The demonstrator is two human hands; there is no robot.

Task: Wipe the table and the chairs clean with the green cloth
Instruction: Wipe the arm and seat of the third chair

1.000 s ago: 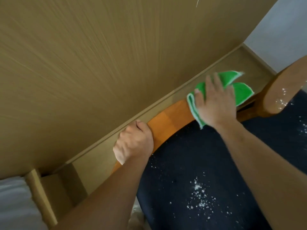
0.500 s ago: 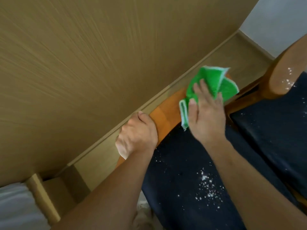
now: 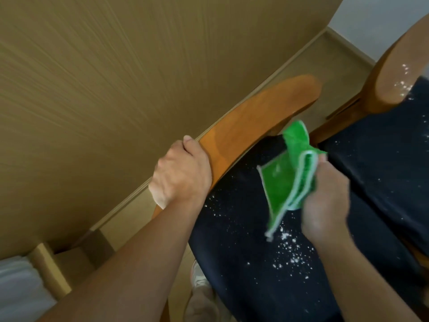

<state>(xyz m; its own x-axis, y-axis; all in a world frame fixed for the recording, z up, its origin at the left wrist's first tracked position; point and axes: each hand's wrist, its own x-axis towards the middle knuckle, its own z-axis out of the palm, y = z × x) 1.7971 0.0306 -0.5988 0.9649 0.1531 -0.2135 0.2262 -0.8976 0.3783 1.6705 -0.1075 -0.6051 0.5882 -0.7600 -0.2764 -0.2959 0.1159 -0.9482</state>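
A chair with an orange wooden back rail (image 3: 253,126) and a dark blue seat (image 3: 250,256) fills the middle. My left hand (image 3: 181,175) grips the near end of that rail. My right hand (image 3: 325,203) holds the green cloth (image 3: 287,182) bunched above the seat, off the rail. White powder (image 3: 290,254) is scattered over the seat below the cloth. A second chair (image 3: 390,84) with a powder-flecked wooden back and a dark seat stands at the right.
A tan wood-grain wall (image 3: 116,77) with a skirting board runs diagonally behind the chairs. A cardboard box (image 3: 53,270) sits at the lower left. A pale shoe (image 3: 202,298) shows beneath the seat's front edge.
My right hand has drawn the green cloth off the back rail toward me and down over the seat, bunching it. My left hand keeps its grip on the rail.
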